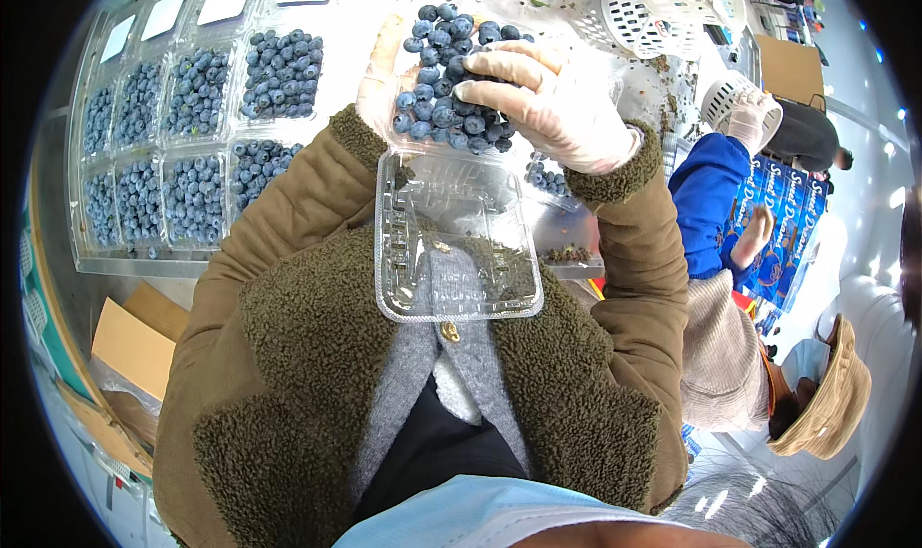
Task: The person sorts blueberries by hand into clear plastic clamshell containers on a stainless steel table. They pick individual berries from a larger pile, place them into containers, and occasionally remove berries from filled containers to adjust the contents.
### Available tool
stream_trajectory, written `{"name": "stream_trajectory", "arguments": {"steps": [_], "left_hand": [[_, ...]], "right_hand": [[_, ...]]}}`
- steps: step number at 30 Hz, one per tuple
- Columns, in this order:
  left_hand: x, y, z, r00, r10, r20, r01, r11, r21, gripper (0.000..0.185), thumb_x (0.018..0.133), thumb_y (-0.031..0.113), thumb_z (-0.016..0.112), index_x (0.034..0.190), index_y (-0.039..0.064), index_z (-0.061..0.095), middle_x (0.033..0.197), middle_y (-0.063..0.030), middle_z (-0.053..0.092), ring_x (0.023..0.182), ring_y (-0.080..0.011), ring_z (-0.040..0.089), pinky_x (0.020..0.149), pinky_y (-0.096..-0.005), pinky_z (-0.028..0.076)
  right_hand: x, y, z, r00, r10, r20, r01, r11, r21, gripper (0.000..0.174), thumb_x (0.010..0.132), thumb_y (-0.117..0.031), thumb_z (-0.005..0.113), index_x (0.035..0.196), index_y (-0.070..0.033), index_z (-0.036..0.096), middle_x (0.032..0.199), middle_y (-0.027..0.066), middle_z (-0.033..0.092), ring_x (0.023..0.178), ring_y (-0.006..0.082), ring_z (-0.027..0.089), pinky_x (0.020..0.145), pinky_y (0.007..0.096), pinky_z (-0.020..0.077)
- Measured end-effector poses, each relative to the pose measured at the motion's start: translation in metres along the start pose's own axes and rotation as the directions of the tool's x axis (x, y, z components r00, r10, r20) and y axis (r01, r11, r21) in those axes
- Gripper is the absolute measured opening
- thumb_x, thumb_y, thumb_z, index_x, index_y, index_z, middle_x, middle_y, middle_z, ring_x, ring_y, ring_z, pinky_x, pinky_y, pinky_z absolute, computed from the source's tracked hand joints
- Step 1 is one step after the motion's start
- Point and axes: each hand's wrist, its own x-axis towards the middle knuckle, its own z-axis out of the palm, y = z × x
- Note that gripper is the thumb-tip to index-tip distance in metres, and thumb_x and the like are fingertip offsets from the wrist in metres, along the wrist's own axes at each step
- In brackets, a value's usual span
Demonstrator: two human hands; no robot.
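Note:
In front of me is a clear plastic clamshell box point(461, 310), its lid folded open towards my chest. Blueberries point(439, 112) fill its base. My left hand point(378, 80), in a pale thin glove, supports the base along its left side; its fingertips are partly hidden. Over the right part of the fruit lies my gloved right hand point(551, 101), fingers spread and bent, fingertips touching the berries. Whether it grips any berry underneath cannot be seen. Another small clear box with blueberries point(549, 179) shows partly below my right wrist.
A tray point(137, 265) of blueberry boxes stands left, several with white pads point(225, 0). White perforated baskets point(634, 15) lie at upper right. A co-worker's blue sleeve point(709, 195) and gloved hand holding a basket are close on the right. An open cardboard box point(133, 350) sits lower left.

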Motion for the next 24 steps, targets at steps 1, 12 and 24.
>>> {"name": "stream_trajectory", "arguments": {"steps": [1, 12, 24], "left_hand": [[0.000, 0.000, 0.001, 1.000, -0.009, -0.015, 0.009, 1.000, 0.000, 0.075, 0.088, 0.064, 0.026, 0.136, 0.007, 0.036, 0.133, -0.0184, 0.044, 0.119, -0.0297, 0.047, 0.101, -0.0467, 0.038], [0.006, 0.000, 0.009, 0.999, 0.023, -0.024, -0.016, 0.962, 0.271, 0.069, 0.089, 0.054, 0.038, 0.136, 0.004, 0.033, 0.129, -0.0218, 0.047, 0.111, -0.0361, 0.054, 0.091, -0.0512, 0.047], [0.002, 0.003, -0.019, 0.998, 0.021, -0.061, 0.008, 0.898, 0.440, 0.081, 0.087, 0.067, 0.023, 0.140, 0.005, 0.027, 0.136, -0.0231, 0.038, 0.120, -0.0344, 0.046, 0.097, -0.0474, 0.043]], "right_hand": [[-0.005, 0.002, 0.003, 1.000, 0.011, -0.004, -0.011, 1.000, 0.024, 0.035, 0.077, -0.009, 0.056, 0.112, -0.013, 0.059, 0.118, 0.0055, 0.055, 0.115, 0.0251, 0.050, 0.099, 0.0376, 0.0391], [-0.039, -0.008, 0.022, 0.801, 0.352, -0.484, -0.051, 0.846, 0.531, 0.022, 0.085, 0.001, 0.059, 0.107, -0.001, 0.063, 0.100, 0.0110, 0.062, 0.088, 0.0151, 0.061, 0.079, 0.0241, 0.0471], [-0.036, -0.031, 0.034, 0.854, 0.314, -0.414, -0.253, 0.947, 0.197, 0.028, 0.073, -0.004, 0.071, 0.100, -0.012, 0.068, 0.079, 0.0045, 0.061, 0.065, 0.0167, 0.057, 0.055, 0.0268, 0.0466]]}}
